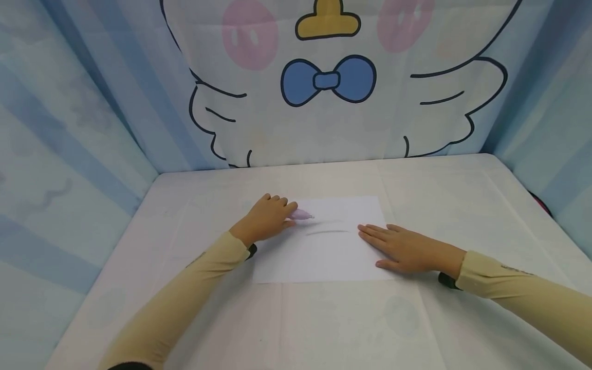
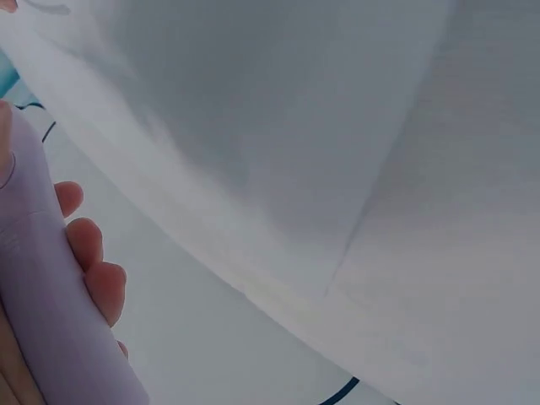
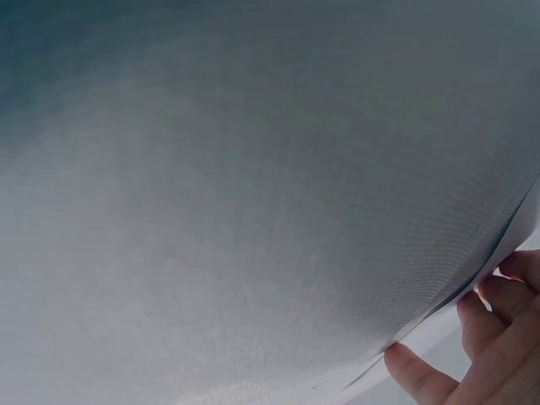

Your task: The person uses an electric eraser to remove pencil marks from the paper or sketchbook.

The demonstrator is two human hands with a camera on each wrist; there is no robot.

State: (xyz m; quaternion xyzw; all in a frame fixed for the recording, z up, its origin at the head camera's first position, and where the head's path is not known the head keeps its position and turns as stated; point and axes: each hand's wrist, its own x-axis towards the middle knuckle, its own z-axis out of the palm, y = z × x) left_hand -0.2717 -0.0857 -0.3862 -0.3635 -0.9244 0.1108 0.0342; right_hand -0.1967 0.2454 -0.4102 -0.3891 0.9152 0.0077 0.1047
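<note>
A lilac, thick-bodied tool with a pointed tip [image 1: 302, 214] is in my left hand [image 1: 270, 218], whose fingers curl round its smooth body. The left wrist view shows that lilac body [image 2: 63, 287] up close, with fingertips [image 2: 105, 291] along one side; its exact kind I cannot tell. Below it lies a white sheet of paper [image 1: 319, 262] with grey curved streaks [image 1: 327, 232] near the middle. My right hand [image 1: 402, 249] rests flat on the paper's right edge, fingers straight and pointing left. In the right wrist view its fingertips [image 3: 418, 371] touch the white surface.
A pale cloth [image 1: 342, 324] covers the table under the sheet. Behind the table's back edge hangs a curtain with a printed blue bow [image 1: 327, 80]. Blue striped curtains [image 1: 60, 169] close in the left and right sides.
</note>
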